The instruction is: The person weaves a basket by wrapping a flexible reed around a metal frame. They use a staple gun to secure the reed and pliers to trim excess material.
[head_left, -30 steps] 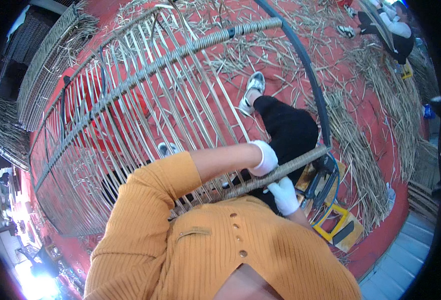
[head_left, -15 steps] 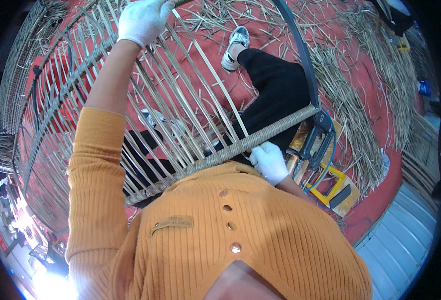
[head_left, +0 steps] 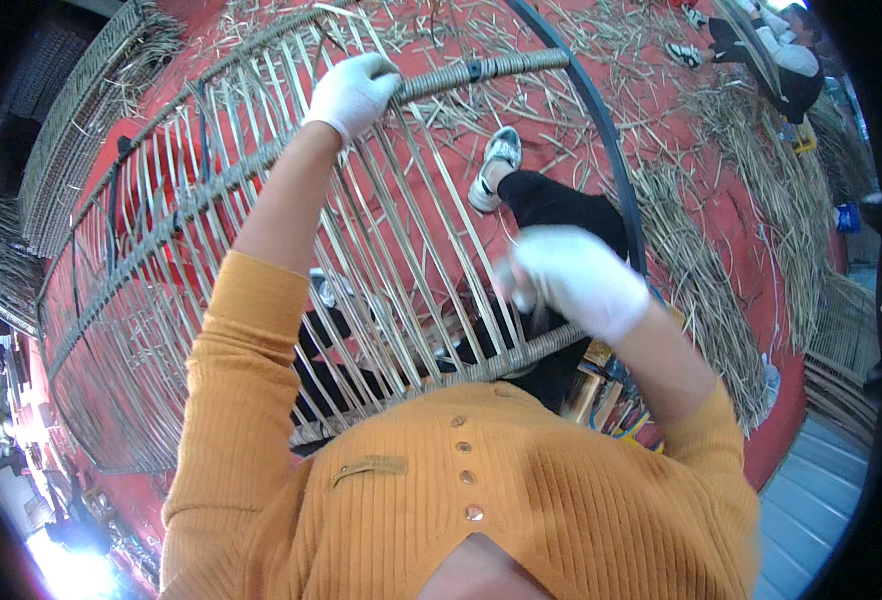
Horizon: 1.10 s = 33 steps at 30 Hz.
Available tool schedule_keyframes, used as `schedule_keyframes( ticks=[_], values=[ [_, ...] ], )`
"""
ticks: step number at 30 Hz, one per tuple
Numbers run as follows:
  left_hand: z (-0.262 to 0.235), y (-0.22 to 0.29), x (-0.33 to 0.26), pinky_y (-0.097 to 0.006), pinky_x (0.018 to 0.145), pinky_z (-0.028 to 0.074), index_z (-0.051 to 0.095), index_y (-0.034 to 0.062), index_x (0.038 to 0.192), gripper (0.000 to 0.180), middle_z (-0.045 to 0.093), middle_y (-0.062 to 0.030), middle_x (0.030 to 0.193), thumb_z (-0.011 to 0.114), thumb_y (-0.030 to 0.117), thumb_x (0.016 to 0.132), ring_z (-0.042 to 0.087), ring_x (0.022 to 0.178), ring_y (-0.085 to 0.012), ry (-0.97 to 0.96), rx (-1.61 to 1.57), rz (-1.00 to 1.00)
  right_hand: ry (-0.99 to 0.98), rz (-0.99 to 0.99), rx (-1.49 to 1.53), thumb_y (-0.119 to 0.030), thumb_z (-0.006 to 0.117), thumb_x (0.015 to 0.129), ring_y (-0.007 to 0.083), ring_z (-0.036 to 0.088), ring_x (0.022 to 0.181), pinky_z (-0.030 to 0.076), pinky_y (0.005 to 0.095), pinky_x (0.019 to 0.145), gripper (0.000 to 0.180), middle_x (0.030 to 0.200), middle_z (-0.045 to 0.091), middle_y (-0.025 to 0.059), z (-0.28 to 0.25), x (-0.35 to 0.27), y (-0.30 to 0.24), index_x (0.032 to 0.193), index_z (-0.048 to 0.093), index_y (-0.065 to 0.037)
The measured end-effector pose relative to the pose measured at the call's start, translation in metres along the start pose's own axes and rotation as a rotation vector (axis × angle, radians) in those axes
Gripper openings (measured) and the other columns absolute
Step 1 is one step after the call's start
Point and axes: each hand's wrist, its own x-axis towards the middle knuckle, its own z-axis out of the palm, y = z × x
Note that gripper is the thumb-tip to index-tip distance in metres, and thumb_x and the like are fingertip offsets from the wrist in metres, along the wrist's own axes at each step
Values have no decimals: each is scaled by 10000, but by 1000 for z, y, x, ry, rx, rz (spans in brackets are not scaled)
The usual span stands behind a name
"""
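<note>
Cane lattice (head_left: 386,235) spans the view's left and centre. The left hand (head_left: 356,92) wraps its upper bar (head_left: 491,74); the blurred right hand (head_left: 581,280), centre right, has risen from beside the lower bar (head_left: 531,353), apparently leaving the left steadying alone. Whether it pinches anything, I cannot tell. Straw (head_left: 699,275) lies rightward.

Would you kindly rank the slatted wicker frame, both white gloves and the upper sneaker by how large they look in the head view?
1. Slatted wicker frame
2. Right white glove, blurred but plainly bigger-looking than the left
3. Left white glove
4. Upper sneaker
</note>
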Motion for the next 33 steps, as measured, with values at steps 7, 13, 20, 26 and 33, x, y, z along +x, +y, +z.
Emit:
schedule_keyframes(
  ticks=[7, 13, 20, 26, 33],
  values=[
    [-6, 19, -7, -381, 746, 546, 736, 74, 959, 249, 719, -133, 801, 651, 277, 843, 710, 738, -274, 31, -14, -87, 111, -245, 39, -225, 612, 970, 226, 711, 867, 566, 328, 723, 196, 971, 725, 140, -9, 203, -135, 921, 638, -37],
    [-1, 17, -9, -404, 765, 548, 741, 72, 921, 246, 724, -152, 846, 649, 286, 841, 711, 818, -317, 112, 25, -40, 90, -197, -92, -205, 603, 973, 248, 694, 885, 582, 365, 778, 195, 992, 712, 124, -15, 233, -147, 937, 628, -15],
    [7, 30, -21, -407, 766, 554, 764, 128, 943, 240, 722, -150, 891, 677, 331, 851, 704, 849, -327, 223, 65, 28, 27, -219, -340, -196, 544, 956, 196, 708, 890, 553, 344, 818, 239, 995, 735, 138, -16, 264, -149, 905, 689, -12],
    [11, 37, -5, -407, 750, 547, 771, 123, 956, 312, 738, -136, 870, 619, 387, 891, 708, 807, -311, 82, 142, -115, 315, -452, -1, -312, 596, 974, 205, 673, 813, 522, 345, 770, 337, 927, 715, 123, -25, 214, -103, 931, 702, 5],
    [-6, 11, 29, -315, 702, 489, 712, -17, 1019, 346, 672, -39, 789, 596, 301, 948, 596, 733, -133, -495, -159, -142, 713, -552, -1012, -391, 567, 914, 402, 661, 923, 510, 484, 874, 411, 926, 693, 238, -19, 204, -6, 925, 720, -10]
  ],
)
